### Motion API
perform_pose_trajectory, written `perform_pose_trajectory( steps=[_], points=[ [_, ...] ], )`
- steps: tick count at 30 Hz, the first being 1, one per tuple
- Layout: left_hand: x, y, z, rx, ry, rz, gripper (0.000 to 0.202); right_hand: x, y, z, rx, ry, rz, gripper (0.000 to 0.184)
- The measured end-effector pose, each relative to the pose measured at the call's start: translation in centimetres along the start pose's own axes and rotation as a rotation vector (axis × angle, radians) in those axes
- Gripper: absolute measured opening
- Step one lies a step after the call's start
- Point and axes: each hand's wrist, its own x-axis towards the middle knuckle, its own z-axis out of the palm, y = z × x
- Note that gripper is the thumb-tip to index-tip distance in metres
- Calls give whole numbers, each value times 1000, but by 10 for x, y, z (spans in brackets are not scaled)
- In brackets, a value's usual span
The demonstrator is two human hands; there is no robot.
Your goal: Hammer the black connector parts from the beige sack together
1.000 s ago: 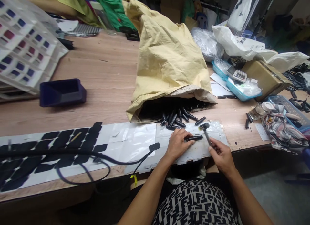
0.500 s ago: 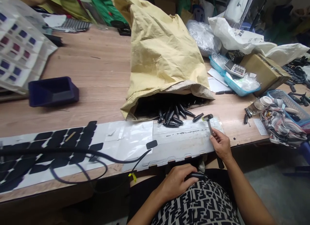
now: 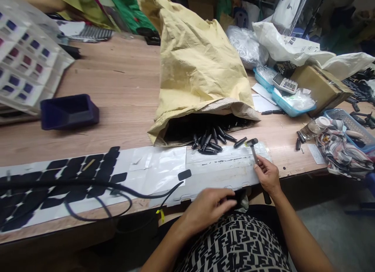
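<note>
My right hand [image 3: 268, 174] grips a small hammer [image 3: 253, 151] by its handle, with the dark head up over the board near the table's front edge. At the front edge, above my lap, my left hand [image 3: 209, 205] has its fingers apart and nothing visible in it. Several black tapered tube-like pieces [image 3: 206, 141] spill from the mouth of a large tan sack [image 3: 202, 65]. One single black piece [image 3: 240, 142] lies just left of the hammer head. Beneath them is a grey-white flat board [image 3: 216, 166].
To the left, a white sheet with black rounded pads [image 3: 84, 166] lies under a black cable [image 3: 125, 188]. A dark blue bin [image 3: 70, 111] stands behind it. On the right are a calculator [image 3: 284, 83], a clear jar [image 3: 312, 129] and a crumpled patterned cloth [image 3: 336, 151].
The black tube-like piece that was in my left hand is out of sight. That hand has risen slightly and its fingers have opened. My right hand keeps the hammer in nearly the same place.
</note>
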Motion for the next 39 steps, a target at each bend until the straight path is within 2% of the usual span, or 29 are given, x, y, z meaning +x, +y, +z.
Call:
perform_pose_trajectory(
  steps=[2,4,5,7,11,16,19,23,27,31,39],
  points=[
    [15,-3,-19,142,271,-9,31,0,1,0,-5,3,-7,37],
    [34,-15,-35,359,499,-81,32,0,2,0,-17,13,-19,37],
    [42,-22,-41,453,563,-119,32,0,2,0,-22,18,-25,37],
    [56,-36,-51,585,615,-182,32,-1,3,0,-29,17,-33,38],
    [67,-48,-57,644,627,-208,24,-1,3,0,-35,6,-39,38],
    [66,-44,-53,657,628,-134,15,-2,2,1,-37,17,-49,39],
    [66,-35,-40,629,563,-52,12,-2,2,1,-33,20,-51,39],
    [72,-23,-14,488,475,95,12,-2,2,1,-24,15,-48,38],
    [80,-24,1,274,500,160,13,-1,3,0,1,5,-33,39],
    [82,-32,0,147,540,163,15,-2,6,-1,27,2,-43,39],
    [82,-32,-3,110,530,163,15,-15,-3,-9,19,-22,-89,35]
  ],
)
